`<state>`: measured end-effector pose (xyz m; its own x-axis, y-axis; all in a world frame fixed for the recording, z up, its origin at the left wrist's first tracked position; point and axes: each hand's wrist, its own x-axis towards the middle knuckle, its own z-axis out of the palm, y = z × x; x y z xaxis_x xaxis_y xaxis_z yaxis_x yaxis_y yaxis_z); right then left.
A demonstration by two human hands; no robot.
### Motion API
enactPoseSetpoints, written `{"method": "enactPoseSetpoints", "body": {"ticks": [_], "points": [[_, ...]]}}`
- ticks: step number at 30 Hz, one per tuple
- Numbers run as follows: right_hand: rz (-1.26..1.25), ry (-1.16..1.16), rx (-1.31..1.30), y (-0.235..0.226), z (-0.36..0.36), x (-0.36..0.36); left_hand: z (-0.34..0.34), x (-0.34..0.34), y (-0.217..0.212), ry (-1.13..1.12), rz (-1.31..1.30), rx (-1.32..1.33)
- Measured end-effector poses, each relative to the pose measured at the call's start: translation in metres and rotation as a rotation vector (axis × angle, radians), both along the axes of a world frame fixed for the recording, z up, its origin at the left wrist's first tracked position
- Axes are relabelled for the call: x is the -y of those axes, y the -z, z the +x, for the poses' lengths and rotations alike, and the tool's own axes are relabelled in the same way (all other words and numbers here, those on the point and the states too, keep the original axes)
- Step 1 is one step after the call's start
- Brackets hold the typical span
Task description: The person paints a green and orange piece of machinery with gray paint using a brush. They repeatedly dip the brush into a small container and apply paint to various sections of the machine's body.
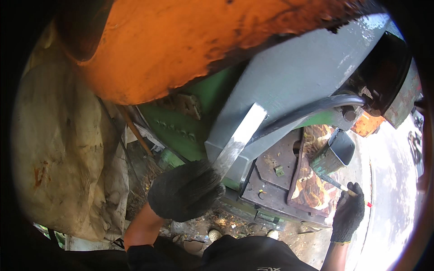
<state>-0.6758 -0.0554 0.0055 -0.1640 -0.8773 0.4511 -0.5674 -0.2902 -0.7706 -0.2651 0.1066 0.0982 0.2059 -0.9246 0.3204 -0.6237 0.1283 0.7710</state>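
My left hand (183, 192), in a dark knit glove, is closed around the lower end of a flat, pale metal-looking strip (242, 133). The strip slants up and right in front of a grey-painted panel (289, 77); I cannot tell whether they touch. My right hand (349, 214), gloved alike, grips a slim handle (333, 181), grey toward its far end, with a red tip sticking out beyond the fingers. That far end meets the lower side of a square, paint-smeared container (330, 156), grey inside. Whether the handle is joined to the container is unclear.
An orange, rough-edged metal part (153, 49) hangs overhead. Green machine casting (176, 131) lies behind the panel. A dark hose (312, 106) crosses it. Stained sheeting (68, 149) hangs at left. Patterned cloth (312, 189) lies beside a dark metal plate (275, 169).
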Motion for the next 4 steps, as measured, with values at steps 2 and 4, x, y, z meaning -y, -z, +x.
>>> {"method": "enactPoseSetpoints", "body": {"ticks": [2,4], "points": [[-0.032,0.023,0.009,0.002,-0.003,0.001,0.004,0.000,0.008,-0.035,-0.310,0.466],[-0.026,-0.031,0.160,0.004,-0.008,0.005,0.009,-0.005,0.019,-0.139,-0.152,0.440]]}}
